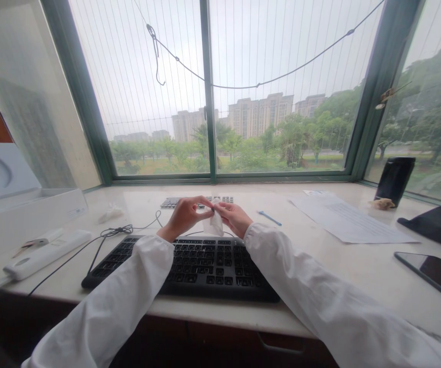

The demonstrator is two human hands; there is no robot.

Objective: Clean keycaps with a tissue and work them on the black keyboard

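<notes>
Two pinches met above the black keyboard (212,263): I had the left hand (184,216) clamped on a small dark piece (213,208), right hand (237,219) on white tissue (216,225), apparently wiping; next, steadiness seemed needed.

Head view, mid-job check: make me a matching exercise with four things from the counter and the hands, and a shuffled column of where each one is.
1. Black keyboard
2. White tissue-like piece
3. Blue stick
4. White power strip

A. Between the left hand and the right hand
B. On the counter, left of the keyboard
C. Partly hidden behind the white sleeves
D. Between the right hand and the paper sheets

Pairs: 1-C, 2-A, 3-D, 4-B
</notes>
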